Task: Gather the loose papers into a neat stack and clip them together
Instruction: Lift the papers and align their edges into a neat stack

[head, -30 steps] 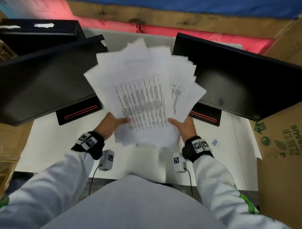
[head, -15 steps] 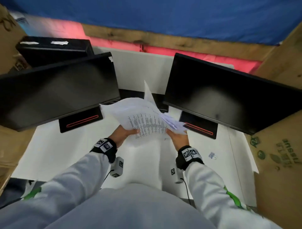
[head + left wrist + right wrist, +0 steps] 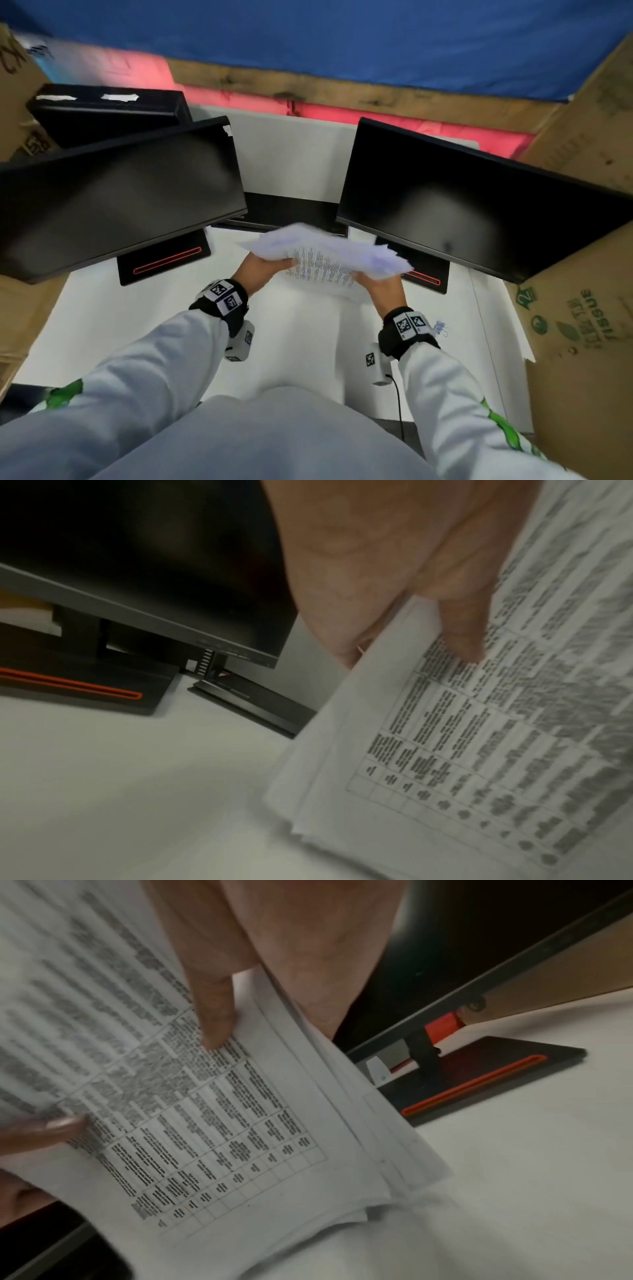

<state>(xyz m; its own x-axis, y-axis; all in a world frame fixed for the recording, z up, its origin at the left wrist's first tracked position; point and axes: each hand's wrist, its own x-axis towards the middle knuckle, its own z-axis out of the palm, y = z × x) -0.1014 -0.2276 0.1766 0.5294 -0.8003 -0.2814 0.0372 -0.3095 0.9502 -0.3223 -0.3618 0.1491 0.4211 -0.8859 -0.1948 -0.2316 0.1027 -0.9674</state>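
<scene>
A bundle of printed papers with tables of text is held low over the white table, its lower edge at or just above the surface. My left hand grips the bundle's left side, thumb on top of the sheets. My right hand grips the right side, thumb pressed on the top page. The sheet edges are uneven and fanned at the corners. A small blue binder clip lies on the table just right of my right wrist.
Two black monitors stand left and right on bases with red stripes. A black flat device lies between them. Cardboard boxes flank the table on both sides.
The papers were raised and fanned upright before my face; both hands have brought them down and forward to the table between the monitors, and the fan has closed into a tighter bundle.
</scene>
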